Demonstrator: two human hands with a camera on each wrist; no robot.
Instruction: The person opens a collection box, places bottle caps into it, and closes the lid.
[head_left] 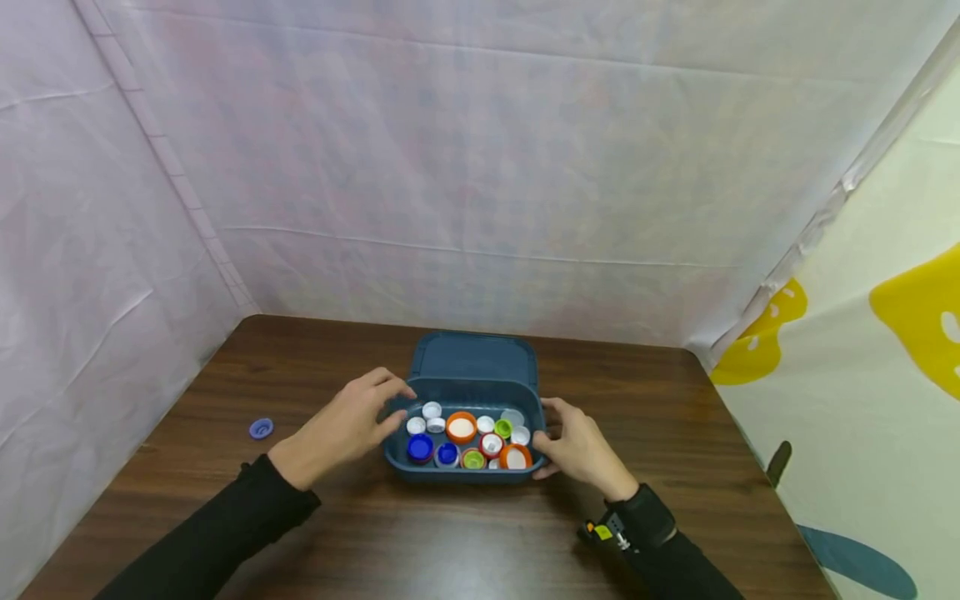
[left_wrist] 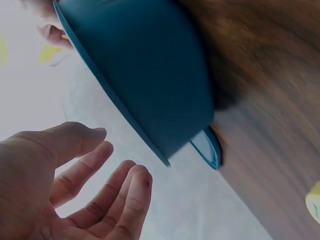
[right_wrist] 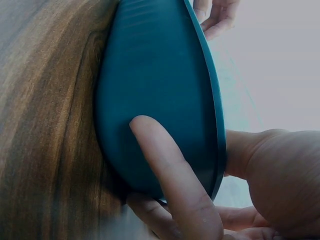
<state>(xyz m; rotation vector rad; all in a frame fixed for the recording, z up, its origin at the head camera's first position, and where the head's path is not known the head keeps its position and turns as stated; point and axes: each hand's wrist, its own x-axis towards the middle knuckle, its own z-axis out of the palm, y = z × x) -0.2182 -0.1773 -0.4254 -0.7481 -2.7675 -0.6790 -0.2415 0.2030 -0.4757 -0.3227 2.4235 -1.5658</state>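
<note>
A dark blue plastic box (head_left: 480, 477) holds several bottle caps in white, orange, blue, green and red, such as an orange cap (head_left: 454, 437) near its middle. At its right end my right hand (head_left: 585, 446) grips the wall, thumb over the rim and fingers along the outside (right_wrist: 172, 172). My left hand (head_left: 345, 425) hovers at the left end with its fingers loosely spread around nothing. The left wrist view shows that hand (left_wrist: 85, 185) apart from the box wall (left_wrist: 145, 75).
A matching blue lid (head_left: 474, 357) lies behind the box. One blue cap (head_left: 261, 428) sits on the brown wooden table (head_left: 450, 533), left of the left hand. White cloth walls (head_left: 465, 167) stand along the back and left. A patterned cloth (head_left: 862, 400) hangs at the right.
</note>
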